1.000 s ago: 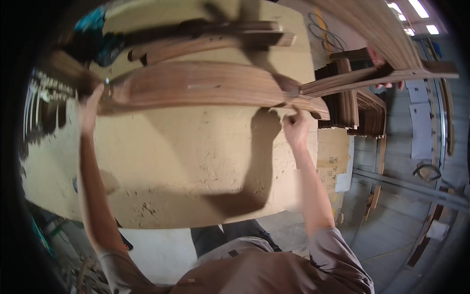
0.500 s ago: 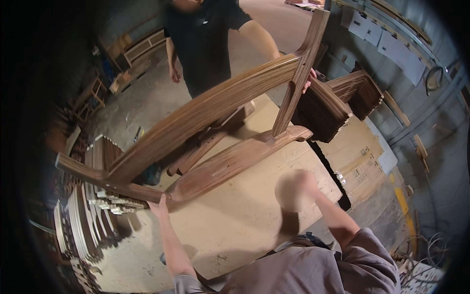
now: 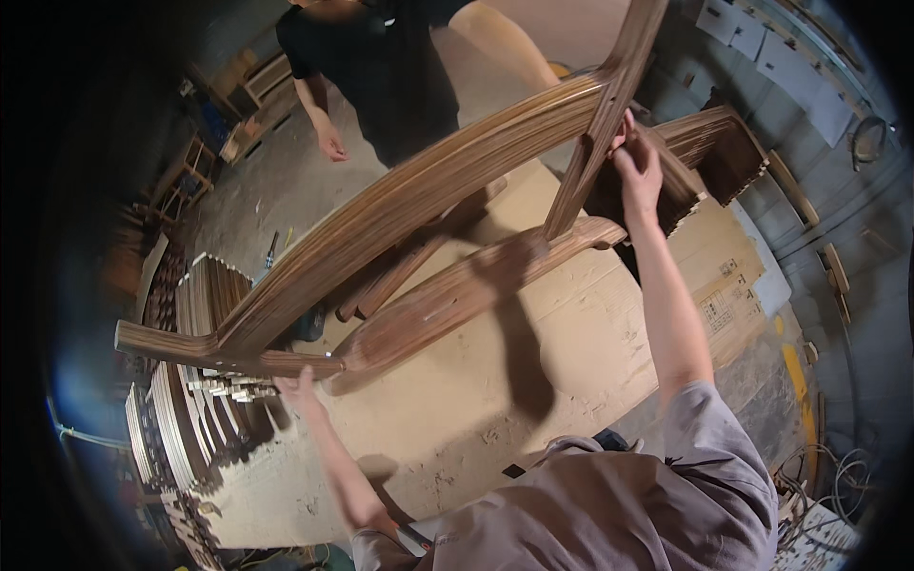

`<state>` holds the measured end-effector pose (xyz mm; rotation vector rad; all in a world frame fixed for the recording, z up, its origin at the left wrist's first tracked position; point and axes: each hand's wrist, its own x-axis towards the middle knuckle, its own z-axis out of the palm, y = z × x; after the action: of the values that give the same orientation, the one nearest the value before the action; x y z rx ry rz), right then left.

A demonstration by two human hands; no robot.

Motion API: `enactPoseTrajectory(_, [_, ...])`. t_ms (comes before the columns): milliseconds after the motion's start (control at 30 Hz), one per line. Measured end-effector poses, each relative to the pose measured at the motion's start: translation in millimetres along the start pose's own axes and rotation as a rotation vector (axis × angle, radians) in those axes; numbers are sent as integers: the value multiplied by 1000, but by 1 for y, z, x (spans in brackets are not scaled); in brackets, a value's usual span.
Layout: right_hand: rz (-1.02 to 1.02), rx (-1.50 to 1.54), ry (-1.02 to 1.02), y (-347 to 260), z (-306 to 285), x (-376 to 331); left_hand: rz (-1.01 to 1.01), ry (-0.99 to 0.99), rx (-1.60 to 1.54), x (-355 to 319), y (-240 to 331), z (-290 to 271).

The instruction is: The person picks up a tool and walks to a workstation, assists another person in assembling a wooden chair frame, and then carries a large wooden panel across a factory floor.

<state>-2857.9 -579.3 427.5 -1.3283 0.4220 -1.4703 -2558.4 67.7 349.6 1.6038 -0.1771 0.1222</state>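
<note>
A brown wooden furniture frame (image 3: pixel 428 167) stands tilted over the worktable, with a long curved upper rail, a post at each end and a wide lower rail (image 3: pixel 447 305). At the near end of its left post, my left hand (image 3: pixel 305 395) is closed on the wood, fingertips partly hidden. My right hand (image 3: pixel 640 176) is raised at the right post (image 3: pixel 595 147), fingers curled at its edge. Right beside it, a co-worker's fingers (image 3: pixel 621 131) show behind the same post. Loose dark wooden pieces (image 3: pixel 400 276) lie beneath the frame.
The worktable has a pale cardboard-like top (image 3: pixel 428 428). Stacked curved wooden parts (image 3: pixel 176 419) stand at left, and dark stacked parts (image 3: pixel 714 152) at the right. A co-worker in black (image 3: pixel 381 76) stands across the table. Coiled cables (image 3: pixel 828 485) lie low at the right.
My right hand has gone from above the table up to the right post. My left hand stays at the left post's end. The frame sits slightly further right in view.
</note>
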Motion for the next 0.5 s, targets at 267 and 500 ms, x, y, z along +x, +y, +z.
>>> enactPoseTrajectory(267, [-75, -534, 133, -4, -15, -46, 239, -106, -133, 44, 156, 10])
enactPoseTrajectory(500, [537, -774, -385, 83, -57, -259, 307, -154, 30, 62, 131, -14])
